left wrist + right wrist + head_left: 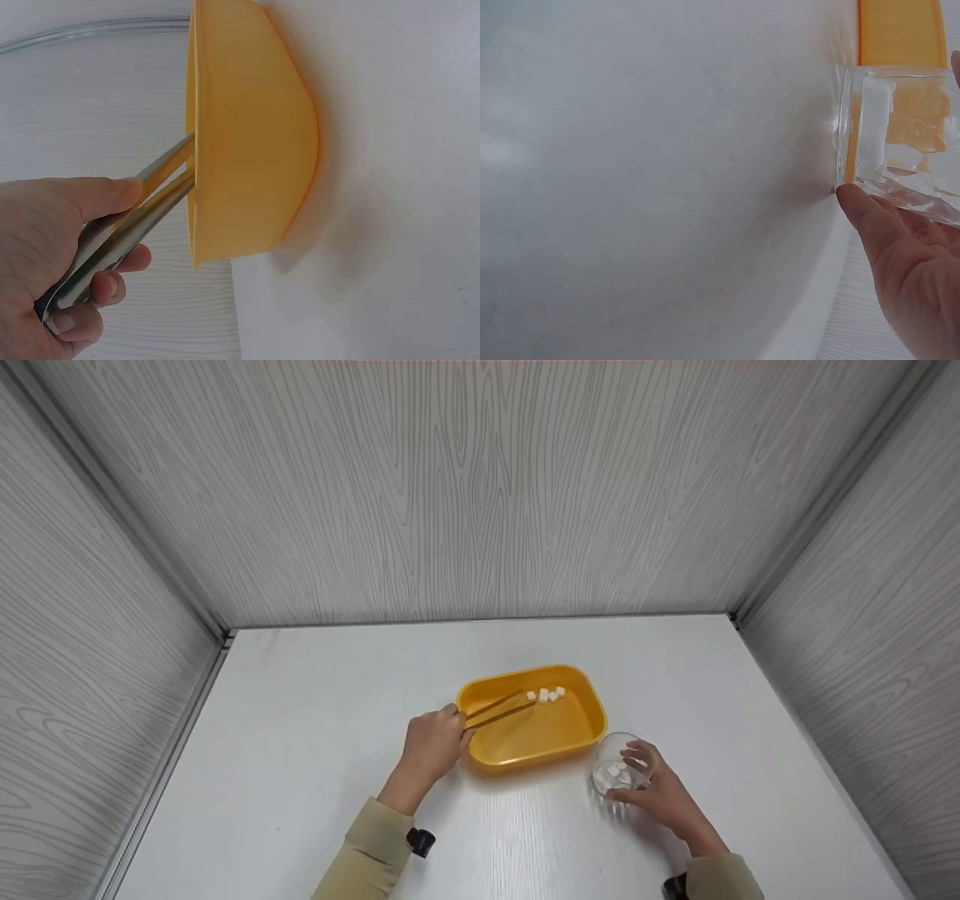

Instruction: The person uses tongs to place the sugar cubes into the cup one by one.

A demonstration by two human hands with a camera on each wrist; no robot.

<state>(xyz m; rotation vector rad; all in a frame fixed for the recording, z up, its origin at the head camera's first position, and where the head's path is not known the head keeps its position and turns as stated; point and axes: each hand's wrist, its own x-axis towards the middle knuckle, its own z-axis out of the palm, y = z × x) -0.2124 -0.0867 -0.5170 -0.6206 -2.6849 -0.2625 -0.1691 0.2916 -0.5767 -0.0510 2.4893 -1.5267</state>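
In the head view my left hand (435,742) grips a pair of metal tongs (112,247) by the handle. The tongs reach over the left rim of a yellow tray (525,742), their two tips apart near several small white cubes (544,695) inside it. My right hand (664,791) holds a clear glass (616,750) around its right side, thumb low at the front. White cubes (613,772) lie in the glass too. The glass stands on the table just off the tray's front right corner. In the left wrist view the tray's wall hides the tong tips.
A white table (337,682) lies under everything. Grey wood-grain panels (465,495) rise at the back and on both sides. Black wrist straps (421,841) show at both sleeves.
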